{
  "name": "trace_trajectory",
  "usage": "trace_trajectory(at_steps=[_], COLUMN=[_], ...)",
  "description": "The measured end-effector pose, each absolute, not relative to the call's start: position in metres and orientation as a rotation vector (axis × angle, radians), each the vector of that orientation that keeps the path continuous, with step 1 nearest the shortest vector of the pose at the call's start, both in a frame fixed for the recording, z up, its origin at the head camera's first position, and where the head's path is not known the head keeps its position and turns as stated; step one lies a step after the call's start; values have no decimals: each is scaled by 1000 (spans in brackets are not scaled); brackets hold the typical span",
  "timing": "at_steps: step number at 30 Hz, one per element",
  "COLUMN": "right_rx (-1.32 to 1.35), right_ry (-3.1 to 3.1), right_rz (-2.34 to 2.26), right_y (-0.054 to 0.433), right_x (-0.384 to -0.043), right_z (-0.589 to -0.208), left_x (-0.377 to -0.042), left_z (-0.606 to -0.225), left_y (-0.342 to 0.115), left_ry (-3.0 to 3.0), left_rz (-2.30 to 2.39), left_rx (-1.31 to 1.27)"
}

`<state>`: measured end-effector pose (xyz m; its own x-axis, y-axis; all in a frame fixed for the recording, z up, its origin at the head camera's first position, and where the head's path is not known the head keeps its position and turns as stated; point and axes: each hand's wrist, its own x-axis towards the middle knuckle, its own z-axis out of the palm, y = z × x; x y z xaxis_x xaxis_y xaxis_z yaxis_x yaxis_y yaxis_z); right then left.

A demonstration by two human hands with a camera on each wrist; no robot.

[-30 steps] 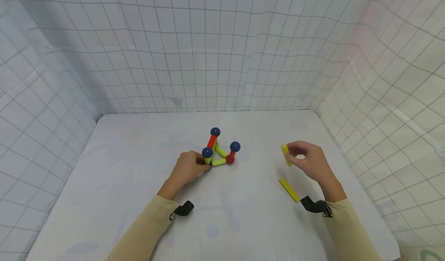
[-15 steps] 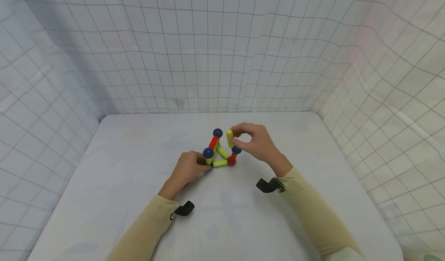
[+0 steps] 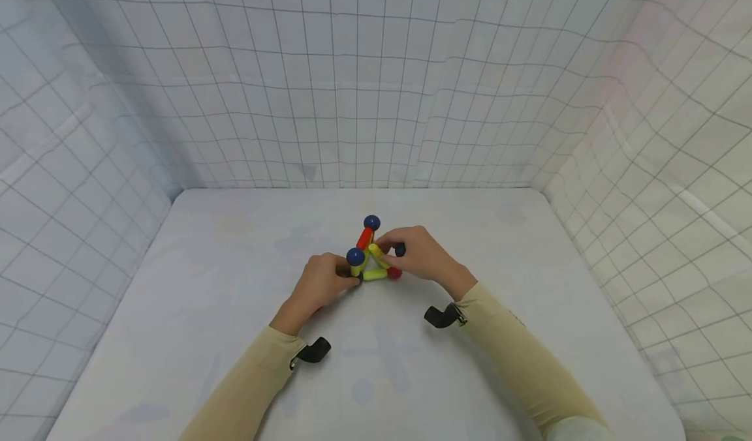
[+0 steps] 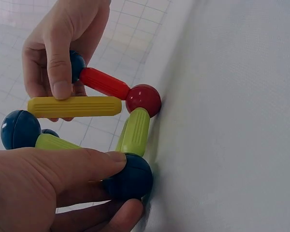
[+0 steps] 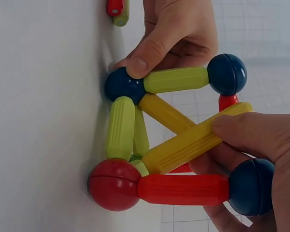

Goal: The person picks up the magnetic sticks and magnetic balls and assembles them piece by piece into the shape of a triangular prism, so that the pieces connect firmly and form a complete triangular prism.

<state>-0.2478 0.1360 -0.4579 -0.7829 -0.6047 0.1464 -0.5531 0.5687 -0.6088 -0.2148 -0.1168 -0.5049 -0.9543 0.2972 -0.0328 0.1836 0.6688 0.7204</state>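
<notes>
A frame of magnetic rods and balls stands mid-table. My left hand (image 3: 320,284) pinches its low blue ball (image 4: 130,178) between thumb and fingers. A green rod (image 5: 176,79) rises from that ball to an upper blue ball (image 3: 355,257); another blue ball (image 3: 372,223) tops the far corner. My right hand (image 3: 425,258) pinches a yellow rod (image 5: 193,140) slantwise. Its lower end is close to the red ball (image 5: 115,184); I cannot tell whether they touch. A red rod (image 5: 183,189) joins the red ball to a blue ball (image 5: 251,187) beside my right fingers.
Red and green rods (image 5: 117,12) lie on the table beyond the left hand in the right wrist view. The white-covered table (image 3: 376,376) has grid-patterned cloth walls (image 3: 376,102) at its back and sides. A black wrist mount (image 3: 443,316) juts from each sleeve.
My right hand has carried the yellow rod left from the table's right side, then lowered it into the frame. My left hand keeps its hold. The right forearm now covers where another yellow rod lay.
</notes>
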Motion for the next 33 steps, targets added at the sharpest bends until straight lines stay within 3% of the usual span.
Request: trace_trajectory(at_steps=[23, 33], right_rx=[-1062, -1002], right_ry=[2694, 2653], right_rz=[-769, -1102], right_y=[122, 149], right_x=[-248, -249], right_z=[-457, -458], left_x=[-208, -207], left_z=[-500, -499], left_y=[-109, -107], left_ry=[2835, 2844], left_rz=[1026, 991], left_rx=[381, 363])
